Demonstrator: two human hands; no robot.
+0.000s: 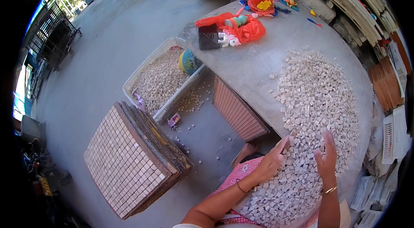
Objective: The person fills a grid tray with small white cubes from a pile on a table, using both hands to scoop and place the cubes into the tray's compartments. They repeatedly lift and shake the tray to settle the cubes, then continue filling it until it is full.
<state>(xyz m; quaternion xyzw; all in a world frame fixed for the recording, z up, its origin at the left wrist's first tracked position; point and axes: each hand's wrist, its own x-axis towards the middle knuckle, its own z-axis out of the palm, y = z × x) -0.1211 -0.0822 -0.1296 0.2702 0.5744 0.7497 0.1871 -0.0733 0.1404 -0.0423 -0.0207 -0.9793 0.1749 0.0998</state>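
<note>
A large heap of small whitish stone cubes (318, 94) spreads over the grey table and down to its near edge against my body. My left hand (272, 160) rests at the left side of the heap, fingers stretched out, its palm turned toward the cubes. Facing it from the right, my right hand (327, 161) stands with fingers straight up and thumb apart. Cubes lie between the two hands, and neither grips anything that I can see. Part of the heap's near end lies close to a pink checked apron (245, 168).
On the left stands a stack of boards topped by a mosaic sheet (123, 159). Behind it, a white crate (160, 118) holds more cubes and a ball (188, 62). A ridged brown tray (237, 109) leans beside the table (241, 70). Red bags (250, 30) and toys lie at the far end.
</note>
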